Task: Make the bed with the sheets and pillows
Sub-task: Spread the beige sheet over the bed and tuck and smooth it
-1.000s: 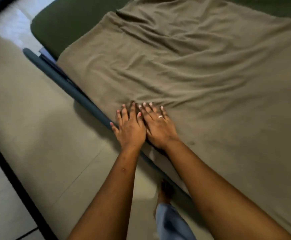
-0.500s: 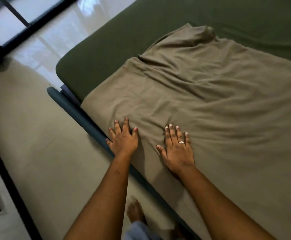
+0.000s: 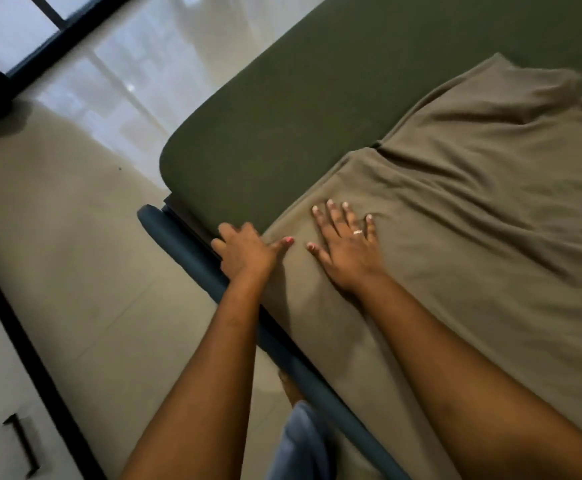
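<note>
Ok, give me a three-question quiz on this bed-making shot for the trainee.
1. True or false: the right hand lies flat on the tan sheet.
2. Where is the left hand? A on the floor; B at the sheet's edge beside the blue rail; C on a pillow.
3. Fill in: the mattress corner left uncovered is dark ____.
Key: 1 true; 2 B; 3 green.

right hand (image 3: 346, 249) lies flat on tan sheet (image 3: 473, 230), left hand (image 3: 244, 252) at its edge.
</note>
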`<action>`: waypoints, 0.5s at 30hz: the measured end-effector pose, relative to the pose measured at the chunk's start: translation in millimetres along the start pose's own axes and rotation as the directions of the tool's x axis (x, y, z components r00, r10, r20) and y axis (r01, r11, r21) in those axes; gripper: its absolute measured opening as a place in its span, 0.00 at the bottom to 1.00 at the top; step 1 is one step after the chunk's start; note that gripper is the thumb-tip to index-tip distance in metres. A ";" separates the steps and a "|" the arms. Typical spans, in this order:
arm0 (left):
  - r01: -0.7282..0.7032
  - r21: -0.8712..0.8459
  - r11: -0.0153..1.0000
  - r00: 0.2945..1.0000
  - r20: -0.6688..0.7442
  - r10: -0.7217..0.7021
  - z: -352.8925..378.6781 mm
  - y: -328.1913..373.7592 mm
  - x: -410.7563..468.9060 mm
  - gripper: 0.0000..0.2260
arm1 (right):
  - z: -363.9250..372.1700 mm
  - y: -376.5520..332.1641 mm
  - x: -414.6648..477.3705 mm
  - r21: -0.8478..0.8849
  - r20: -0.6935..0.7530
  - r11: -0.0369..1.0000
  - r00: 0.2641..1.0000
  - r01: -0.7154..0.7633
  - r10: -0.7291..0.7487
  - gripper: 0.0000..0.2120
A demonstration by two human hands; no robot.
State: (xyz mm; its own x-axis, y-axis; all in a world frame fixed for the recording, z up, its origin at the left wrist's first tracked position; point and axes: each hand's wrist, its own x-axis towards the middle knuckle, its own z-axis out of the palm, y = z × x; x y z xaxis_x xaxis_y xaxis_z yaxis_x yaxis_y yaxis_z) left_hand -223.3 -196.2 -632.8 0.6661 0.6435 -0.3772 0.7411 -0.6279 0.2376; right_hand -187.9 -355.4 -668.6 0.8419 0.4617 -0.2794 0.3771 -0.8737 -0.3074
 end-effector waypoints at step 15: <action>-0.306 -0.217 0.927 0.757 0.536 0.375 -30.9 -55.2 50.2 0.16 | 5.0 -103.6 66.1 -0.015 0.013 0.993 0.993 -0.119 0.119 0.28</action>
State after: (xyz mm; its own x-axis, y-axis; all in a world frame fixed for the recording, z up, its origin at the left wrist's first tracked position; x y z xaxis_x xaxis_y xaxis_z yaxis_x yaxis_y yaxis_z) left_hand -228.1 -115.7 -637.2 0.7369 0.0169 -0.6757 0.5015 -0.6840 0.5298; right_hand -173.2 -233.6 -659.8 0.8755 0.3564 -0.3262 0.2801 -0.9245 -0.2583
